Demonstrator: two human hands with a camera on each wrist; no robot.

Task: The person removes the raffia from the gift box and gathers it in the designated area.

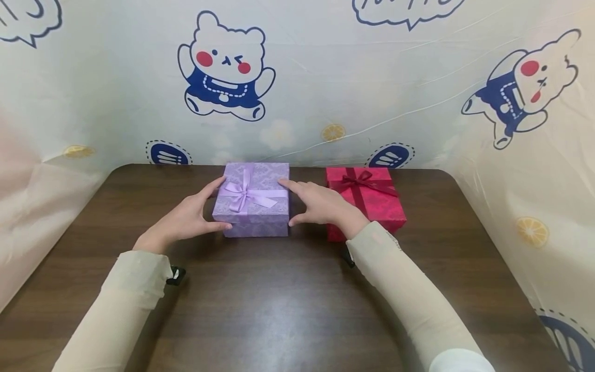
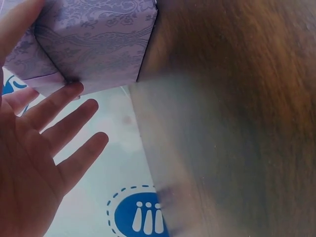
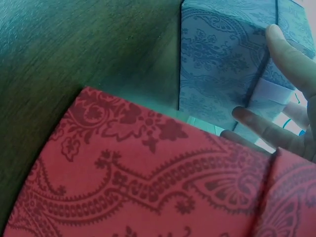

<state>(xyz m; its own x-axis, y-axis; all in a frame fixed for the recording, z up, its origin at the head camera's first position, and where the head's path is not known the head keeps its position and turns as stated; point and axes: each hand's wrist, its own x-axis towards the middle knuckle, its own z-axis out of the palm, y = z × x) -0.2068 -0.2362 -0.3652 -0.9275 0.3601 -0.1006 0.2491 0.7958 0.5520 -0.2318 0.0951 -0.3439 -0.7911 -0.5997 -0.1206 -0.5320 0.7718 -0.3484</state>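
A lavender gift box [image 1: 271, 211] with a patterned lid and a pale purple ribbon bow stands on the table, its lid on. My left hand [image 1: 186, 218] is at its left side, thumb at the front corner and a fingertip at the lid's left edge; the left wrist view shows the other fingers [image 2: 79, 155] straight and spread. At the box's right side is my right hand [image 1: 321, 204], index fingertip on the lid's edge, thumb by the side wall. In the right wrist view the lavender box [image 3: 212, 64] looks bluish, with thumb and fingers extended against it.
A red patterned gift box [image 1: 383, 206] with a dark red bow stands to the right, partly behind my right hand and wrist. The brown wooden table [image 1: 260, 305] meets a pale curtain [image 1: 316, 77] printed with cartoon bears. A small black device [image 1: 175, 275] sits at my left wrist.
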